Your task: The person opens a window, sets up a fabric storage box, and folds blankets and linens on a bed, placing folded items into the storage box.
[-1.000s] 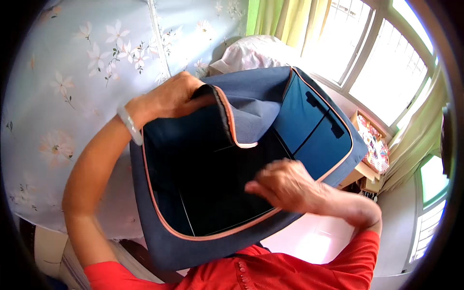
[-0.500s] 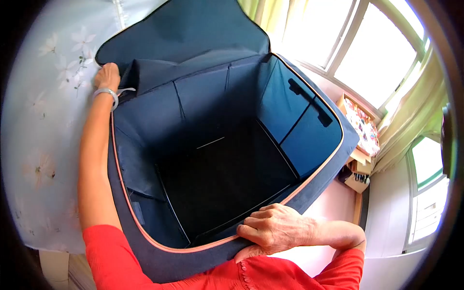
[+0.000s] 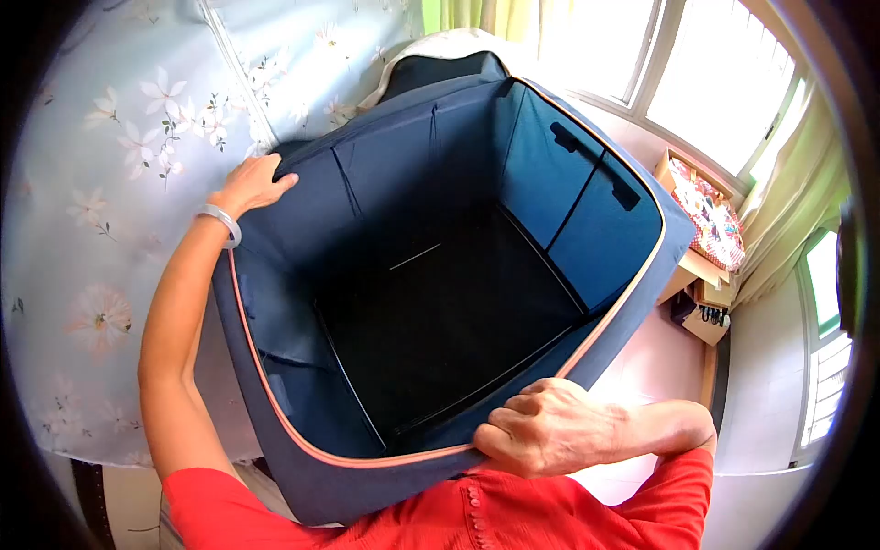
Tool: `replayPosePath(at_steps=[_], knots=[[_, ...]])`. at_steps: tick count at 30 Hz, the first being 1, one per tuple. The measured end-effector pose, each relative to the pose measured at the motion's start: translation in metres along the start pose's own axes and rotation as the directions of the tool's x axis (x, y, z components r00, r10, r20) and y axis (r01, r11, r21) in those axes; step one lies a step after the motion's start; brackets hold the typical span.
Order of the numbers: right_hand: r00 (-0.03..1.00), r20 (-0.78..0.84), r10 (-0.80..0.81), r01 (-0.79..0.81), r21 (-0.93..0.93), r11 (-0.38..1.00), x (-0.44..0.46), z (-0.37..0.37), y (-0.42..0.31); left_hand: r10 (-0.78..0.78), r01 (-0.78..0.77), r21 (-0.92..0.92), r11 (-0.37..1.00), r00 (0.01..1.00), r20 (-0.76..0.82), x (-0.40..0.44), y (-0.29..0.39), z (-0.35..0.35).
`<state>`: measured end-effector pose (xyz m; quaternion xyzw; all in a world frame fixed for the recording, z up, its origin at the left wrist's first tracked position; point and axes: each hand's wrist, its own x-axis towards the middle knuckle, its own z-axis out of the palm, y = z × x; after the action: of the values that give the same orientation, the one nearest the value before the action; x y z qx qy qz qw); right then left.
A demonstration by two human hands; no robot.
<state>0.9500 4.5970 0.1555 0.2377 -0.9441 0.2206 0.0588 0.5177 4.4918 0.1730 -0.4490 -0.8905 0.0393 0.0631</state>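
Note:
A large dark-blue fabric storage box (image 3: 266, 458) with an orange zipper along its rim stands before me, its top uncovered. Inside, the black bottom (image 3: 458, 321) and creased side walls show, with nothing lying in it. Its lid flap (image 3: 440, 73) hangs back over the far side, mostly hidden. At the far left corner is my left hand (image 3: 247, 188), thumb apart from the fingers, against the rim; a pale bangle circles that wrist. My right hand (image 3: 545, 429) is closed around the near rim, knuckles up.
To the left lies a pale floral-covered surface (image 3: 101, 266) beside the box. Beyond the right side, cartons (image 3: 701, 266) and a patterned red-and-white item (image 3: 706, 215) stand below a window (image 3: 715, 82). Yellow-green curtains (image 3: 797, 202) hang there. Pinkish floor (image 3: 651, 362) shows at right.
The lid flap, upright and held at its corner by my left hand before, has dropped back behind the box. My left hand has let go and moved right to the corner; my right keeps its grip.

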Motion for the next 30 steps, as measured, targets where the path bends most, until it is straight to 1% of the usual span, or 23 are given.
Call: replayPosePath(at_steps=[1,2,4,5,6,7,8,9,11,13,15,17,18,19,21,22,23,25,26,27,28,29,30], knots=[[1.000,-0.006,0.002,-0.002,-0.021,1.000,-0.007,-0.004,-0.004,0.018,-0.018,-0.027,0.999,1.000,0.002,0.002,-0.006,0.002],[1.000,0.009,0.002,-0.002,0.000,1.000,-0.013,-0.010,-0.008,0.034,-0.033,-0.056,0.998,0.999,0.002,0.001,-0.008,0.002],[0.999,-0.047,-0.026,0.023,-0.053,0.998,-0.022,-0.010,-0.012,-0.071,0.075,0.155,0.985,0.997,-0.032,-0.025,0.016,-0.026],[0.996,-0.076,-0.041,0.036,-0.070,0.997,-0.028,-0.009,-0.015,-0.121,0.129,0.262,0.956,0.992,-0.047,-0.040,0.027,-0.035],[0.988,-0.143,-0.055,0.044,-0.075,0.996,-0.030,-0.006,-0.015,-0.078,0.120,0.274,0.954,0.984,-0.161,-0.052,0.027,-0.030],[0.985,-0.158,-0.073,0.058,-0.097,0.994,-0.029,-0.004,-0.013,-0.030,0.113,0.288,0.951,0.960,-0.279,-0.062,0.024,-0.023],[0.979,-0.174,-0.105,0.079,-0.147,0.986,-0.026,-0.001,-0.007,0.016,0.111,0.299,0.948,0.920,-0.391,-0.071,0.025,-0.019],[0.972,-0.186,-0.141,0.105,-0.192,0.976,-0.021,0.001,-0.002,0.028,0.101,0.274,0.956,0.902,-0.430,-0.084,0.038,-0.027],[0.967,-0.197,-0.163,0.116,-0.231,0.966,-0.008,-0.006,0.009,0.028,0.097,0.227,0.969,0.871,-0.491,-0.123,0.059,-0.055],[0.986,-0.122,-0.114,0.083,-0.239,0.967,0.007,-0.014,0.023,-0.082,0.197,0.193,0.961,0.873,-0.482,-0.162,0.070,-0.082],[0.995,-0.098,-0.003,-0.030,-0.333,0.943,0.022,-0.021,0.036,-0.194,0.330,0.182,0.926,0.832,-0.521,-0.210,0.087,-0.105],[0.985,-0.168,0.030,-0.102,-0.441,0.892,0.038,-0.021,0.062,-0.325,0.382,0.023,0.924,0.813,-0.483,-0.260,0.098,-0.116],[0.972,-0.236,-0.008,-0.107,-0.471,0.876,0.049,-0.019,0.080,-0.389,0.411,-0.056,0.910,0.797,-0.462,-0.284,0.102,-0.113],[0.947,-0.317,-0.048,-0.124,-0.501,0.857,0.061,-0.016,0.093,-0.456,0.471,-0.068,0.880,0.795,-0.400,-0.307,0.112,-0.106],[0.959,-0.285,0.005,-0.156,-0.510,0.846,0.083,-0.010,0.087,-0.564,0.566,-0.093,0.819,0.768,-0.303,-0.350,0.135,-0.089],[0.960,-0.272,0.065,-0.189,-0.461,0.867,0.094,-0.010,0.077,-0.537,0.536,-0.092,0.839,0.789,-0.298,-0.371,0.149,-0.078],[0.958,-0.255,0.129,-0.229,-0.414,0.881,0.106,-0.008,0.070,-0.551,0.561,-0.054,0.826,0.786,-0.281,-0.391,0.164,-0.066],[0.914,-0.405,0.035,-0.242,-0.471,0.848,0.134,0.006,0.075,-0.584,0.612,0.024,0.791,0.766,-0.270,-0.431,0.199,-0.050],[0.901,-0.427,0.073,-0.297,-0.485,0.822,0.144,0.007,0.068,-0.605,0.631,0.054,0.774,0.762,-0.229,-0.453,0.219,-0.045],[0.902,-0.423,0.090,-0.310,-0.487,0.817,0.148,0.005,0.060,-0.625,0.646,0.085,0.759,0.758,-0.186,-0.474,0.238,-0.038],[0.879,-0.459,0.127,-0.363,-0.473,0.803,0.154,0.009,0.057,-0.670,0.682,0.014,0.731,0.722,-0.169,-0.497,0.253,-0.028],[0.883,-0.455,0.114,-0.350,-0.476,0.807,0.151,0.012,0.052,-0.712,0.713,-0.058,0.699,0.686,-0.150,-0.523,0.268,-0.014],[0.888,-0.456,0.061,-0.299,-0.470,0.830,0.147,0.020,0.053,-0.782,0.768,-0.150,0.623,0.615,-0.097,-0.550,0.283,0.006]])
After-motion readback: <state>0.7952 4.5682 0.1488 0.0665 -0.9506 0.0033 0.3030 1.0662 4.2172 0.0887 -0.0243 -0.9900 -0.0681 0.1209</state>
